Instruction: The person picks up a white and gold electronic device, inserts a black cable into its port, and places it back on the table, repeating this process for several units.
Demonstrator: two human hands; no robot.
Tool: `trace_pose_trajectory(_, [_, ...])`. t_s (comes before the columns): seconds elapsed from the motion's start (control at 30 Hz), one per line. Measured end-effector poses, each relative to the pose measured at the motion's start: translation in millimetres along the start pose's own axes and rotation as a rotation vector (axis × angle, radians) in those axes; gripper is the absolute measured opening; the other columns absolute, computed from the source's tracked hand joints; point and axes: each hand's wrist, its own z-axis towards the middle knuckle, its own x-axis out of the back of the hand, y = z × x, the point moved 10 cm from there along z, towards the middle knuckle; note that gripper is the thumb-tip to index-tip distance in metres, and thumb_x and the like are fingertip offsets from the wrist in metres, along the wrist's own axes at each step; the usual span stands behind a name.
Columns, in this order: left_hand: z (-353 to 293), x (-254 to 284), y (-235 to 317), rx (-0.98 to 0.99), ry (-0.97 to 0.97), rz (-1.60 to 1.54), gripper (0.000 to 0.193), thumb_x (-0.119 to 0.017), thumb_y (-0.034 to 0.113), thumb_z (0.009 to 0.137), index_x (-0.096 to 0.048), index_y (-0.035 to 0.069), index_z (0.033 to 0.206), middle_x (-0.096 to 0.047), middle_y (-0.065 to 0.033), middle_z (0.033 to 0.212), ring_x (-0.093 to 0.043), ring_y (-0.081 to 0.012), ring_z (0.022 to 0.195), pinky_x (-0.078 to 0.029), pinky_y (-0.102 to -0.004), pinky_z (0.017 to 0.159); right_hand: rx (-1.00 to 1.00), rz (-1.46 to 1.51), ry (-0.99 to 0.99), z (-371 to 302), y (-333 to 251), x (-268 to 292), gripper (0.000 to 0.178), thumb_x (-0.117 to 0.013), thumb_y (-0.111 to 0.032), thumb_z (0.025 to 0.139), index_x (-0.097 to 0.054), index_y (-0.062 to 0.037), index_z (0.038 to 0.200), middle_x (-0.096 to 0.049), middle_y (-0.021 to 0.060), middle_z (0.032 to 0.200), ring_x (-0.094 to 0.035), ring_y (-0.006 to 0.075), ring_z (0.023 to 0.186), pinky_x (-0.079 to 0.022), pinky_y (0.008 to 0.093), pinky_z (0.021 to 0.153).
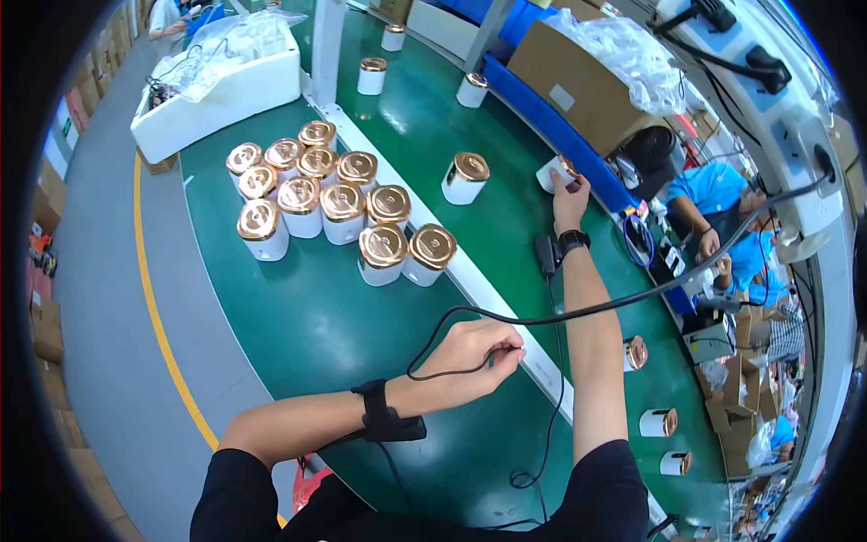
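Observation:
Over the green table [316, 316] my left hand [470, 357] is closed in a pinch on a black cable [578, 313]. The cable loops round that hand and runs up right to a white power strip [795, 154]. My right arm reaches forward; its hand [569, 200] grips a white canister with a copper-coloured top [547, 176], beside the blue rail. One similar canister [465, 179] stands upright left of my right hand. A cluster of several such canisters [343, 212] stands ahead and left of my left hand.
At the far left stands a white foam box [217, 108] with plastic bags and cables. A pale rail [479, 285] divides the table. More canisters [657, 422] sit along the green surface at right. Beyond the blue rail [551, 108] are a cardboard box [578, 86] and people in blue shirts [713, 199].

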Motion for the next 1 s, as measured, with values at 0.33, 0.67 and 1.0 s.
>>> trace_pose_trajectory(0.33, [-3,0,-13,0.093,0.061,-0.087,0.009,-0.065,0.0,0.087,-0.063,-0.001,0.096,-0.065,-0.0046,0.08,-0.06,-0.0081,0.067,-0.046,-0.0214,0.057,-0.623,1.279,-0.647,-212,-113,7,0.05,-0.055,-0.041,0.093,-0.05,-0.0031,0.125,-0.06,0.0131,0.108,-0.06,0.0226,0.092,-0.051,0.0313,0.076])
trace_pose_trajectory(0.67, [-16,-23,-19,0.112,-0.034,-0.145,0.014,-0.063,0.0,0.089,-0.062,-0.003,0.102,-0.066,-0.0061,0.085,-0.062,-0.0086,0.068,-0.046,-0.0204,0.058,-0.195,0.565,-0.281,-282,-101,72,0.051,-0.056,-0.038,0.092,-0.048,-0.0033,0.129,-0.061,0.0128,0.108,-0.062,0.0201,0.093,-0.052,0.0311,0.079])
trace_pose_trajectory(1.0, [-24,-24,-40,0.306,-0.002,-0.203,0.014,-0.068,0.004,0.089,-0.065,-0.001,0.101,-0.066,-0.0063,0.09,-0.061,-0.0094,0.068,-0.046,-0.0209,0.056,-0.114,0.447,-0.319,-286,-108,76,0.05,-0.058,-0.027,0.092,-0.046,-0.0005,0.132,-0.06,0.01,0.109,-0.06,0.0155,0.096,-0.05,0.0291,0.086])
